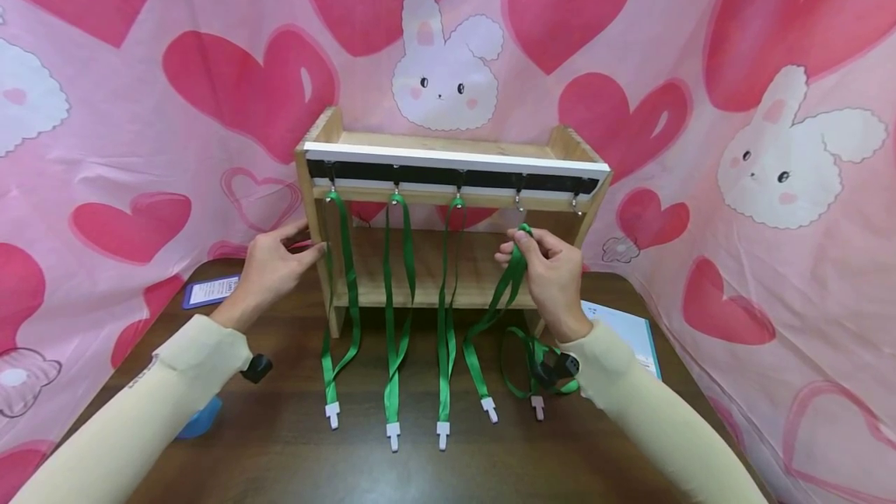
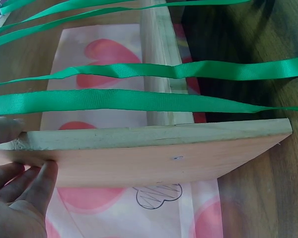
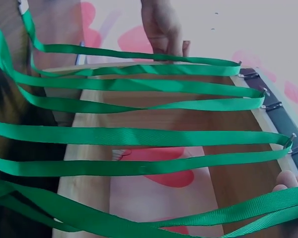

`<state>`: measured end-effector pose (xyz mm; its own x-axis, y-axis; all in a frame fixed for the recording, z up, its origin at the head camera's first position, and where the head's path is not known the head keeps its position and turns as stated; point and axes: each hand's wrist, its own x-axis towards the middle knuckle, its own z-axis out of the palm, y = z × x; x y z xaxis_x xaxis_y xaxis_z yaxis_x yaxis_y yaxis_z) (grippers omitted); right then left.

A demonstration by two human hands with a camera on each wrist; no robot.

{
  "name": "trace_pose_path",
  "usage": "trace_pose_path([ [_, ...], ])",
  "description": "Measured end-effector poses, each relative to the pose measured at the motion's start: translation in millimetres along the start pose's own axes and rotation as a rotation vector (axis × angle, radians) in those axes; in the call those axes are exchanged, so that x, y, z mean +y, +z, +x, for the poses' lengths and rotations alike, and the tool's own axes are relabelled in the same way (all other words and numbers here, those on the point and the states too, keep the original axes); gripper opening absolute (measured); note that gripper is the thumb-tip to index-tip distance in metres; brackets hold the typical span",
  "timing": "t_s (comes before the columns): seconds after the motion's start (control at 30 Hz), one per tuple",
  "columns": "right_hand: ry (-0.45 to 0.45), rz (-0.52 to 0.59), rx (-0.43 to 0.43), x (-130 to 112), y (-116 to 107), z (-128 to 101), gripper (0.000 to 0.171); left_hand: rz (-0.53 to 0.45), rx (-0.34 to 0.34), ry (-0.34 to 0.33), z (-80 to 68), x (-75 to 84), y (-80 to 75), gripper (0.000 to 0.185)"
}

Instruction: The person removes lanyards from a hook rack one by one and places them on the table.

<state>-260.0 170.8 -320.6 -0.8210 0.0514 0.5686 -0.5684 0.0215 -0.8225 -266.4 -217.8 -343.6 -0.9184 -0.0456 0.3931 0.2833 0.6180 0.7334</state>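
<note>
At far left in the head view, a blue-edged card (image 1: 211, 292) lies on the dark table (image 1: 294, 457), and a blue object (image 1: 201, 420) sits partly behind the sleeve. The left hand (image 1: 273, 267) grips the left side panel of the wooden rack (image 1: 425, 286). Only the left wrist view gives the detail: the thumb is on the panel's front edge, the fingertips are against its outer face, and a small screw (image 2: 178, 158) shows farther along that face.

Next, the first lanyard (image 1: 351, 278), second lanyard (image 1: 393, 403) and third lanyard (image 1: 444, 379), all green, hang from hooks, white clips down. The right wrist view shows their loops side-on around the hooks.

The right hand (image 1: 553, 278) pinches the fourth lanyard (image 1: 477, 372) near the top of its loop, just below the bare fourth hook (image 1: 519, 201); the right wrist view catches only fingertips and strap. The fifth hook (image 1: 576, 204) is bare too. Beneath the right wrist, a fifth lanyard (image 1: 536, 350) lies looped on the table, beside a teal-edged white sheet (image 1: 626, 333).
</note>
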Motion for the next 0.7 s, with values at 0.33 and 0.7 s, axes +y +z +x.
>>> trace_pose_path([
  [0.33,0.037,-0.072,-0.011,7,-6,-19,0.033,-0.016,-0.007,0.001,0.3,-0.9,-0.2,0.061],
  [0.7,0.194,-0.061,0.012,23,-12,-40,0.036,-0.009,-0.007,0.011,0.5,-1.4,-0.8,0.061],
])
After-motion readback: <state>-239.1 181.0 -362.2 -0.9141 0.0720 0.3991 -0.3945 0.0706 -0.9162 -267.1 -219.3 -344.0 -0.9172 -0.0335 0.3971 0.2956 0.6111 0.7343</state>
